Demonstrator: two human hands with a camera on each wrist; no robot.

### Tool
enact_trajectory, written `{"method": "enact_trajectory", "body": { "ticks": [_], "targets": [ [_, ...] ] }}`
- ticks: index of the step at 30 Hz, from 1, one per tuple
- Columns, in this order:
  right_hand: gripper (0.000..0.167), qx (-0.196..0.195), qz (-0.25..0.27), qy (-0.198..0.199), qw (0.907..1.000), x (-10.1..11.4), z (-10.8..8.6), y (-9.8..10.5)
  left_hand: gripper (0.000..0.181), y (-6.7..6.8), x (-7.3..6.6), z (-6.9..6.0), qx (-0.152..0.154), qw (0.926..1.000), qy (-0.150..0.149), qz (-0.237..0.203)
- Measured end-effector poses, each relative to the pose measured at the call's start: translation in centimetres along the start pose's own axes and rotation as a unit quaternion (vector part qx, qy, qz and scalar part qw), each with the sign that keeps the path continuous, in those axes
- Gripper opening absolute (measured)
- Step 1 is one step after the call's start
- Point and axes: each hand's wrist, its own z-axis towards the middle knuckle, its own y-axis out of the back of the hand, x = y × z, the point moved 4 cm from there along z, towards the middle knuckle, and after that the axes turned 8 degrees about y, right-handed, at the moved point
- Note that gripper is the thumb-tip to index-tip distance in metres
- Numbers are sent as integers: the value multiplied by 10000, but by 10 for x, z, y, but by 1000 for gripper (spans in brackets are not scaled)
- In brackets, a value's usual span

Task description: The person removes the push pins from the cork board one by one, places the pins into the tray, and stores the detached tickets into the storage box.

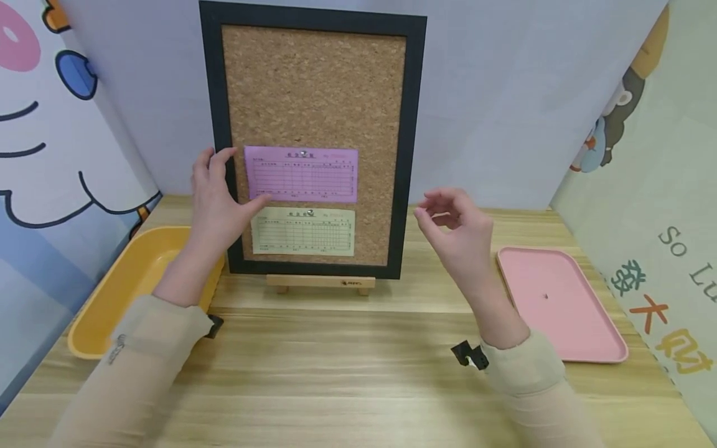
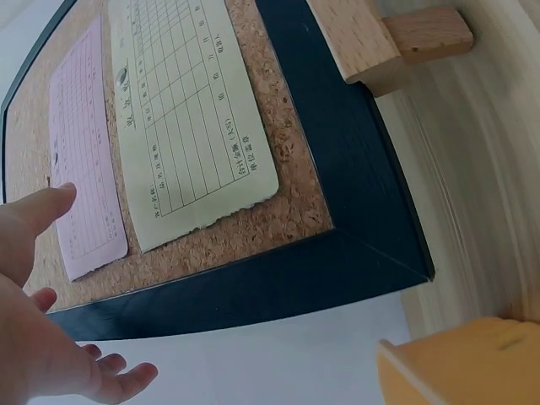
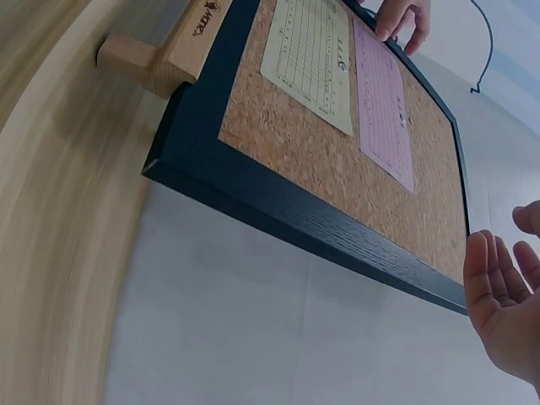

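A cork board [image 1: 313, 87] in a black frame stands upright on a small wooden easel. Pinned to it are a purple slip [image 1: 302, 180] and, just below, a pale green slip [image 1: 302, 239], each with a silvery pin at its top. My left hand [image 1: 215, 199] spreads around the board's left edge, thumb tip over the purple slip's lower left corner; whether it touches, I cannot tell. Off the board's right side, my right hand [image 1: 462, 233] hangs in the air, fingers bent loosely. The right wrist view shows a gap between its thumb and fingers [image 3: 494, 274], nothing visible between.
At the left, partly behind my left forearm, is a yellow tray [image 1: 129, 267]. A pink tray [image 1: 560, 298] with a tiny dark item on it lies at the right. The wooden table [image 1: 336, 373] extends in front of the easel, and printed cloths hang at both sides.
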Motion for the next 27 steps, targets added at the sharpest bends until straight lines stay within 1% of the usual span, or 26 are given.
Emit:
{"method": "enact_trajectory", "body": {
  "ticks": [3,5,9,16,23,27],
  "targets": [
    [23,105,111,52,9999,-2,2,-14,82,-2,0,3,43,9998,160,-71],
    [23,145,192,89,9997,-5,4,-22,81,-2,0,5,89,9997,189,-106],
    [24,233,268,215,9991,-10,9,-37,81,-4,0,10,155,9995,172,-204],
    [25,502,271,309,9979,-15,21,-62,80,-5,-2,16,36,9997,59,-254],
    [26,937,7,255,9953,-13,34,-86,76,-5,-2,20,28,9996,71,-280],
    [26,1196,-83,250,9925,-12,43,-99,73,-5,-3,21,104,9995,170,-251]
  ]
}}
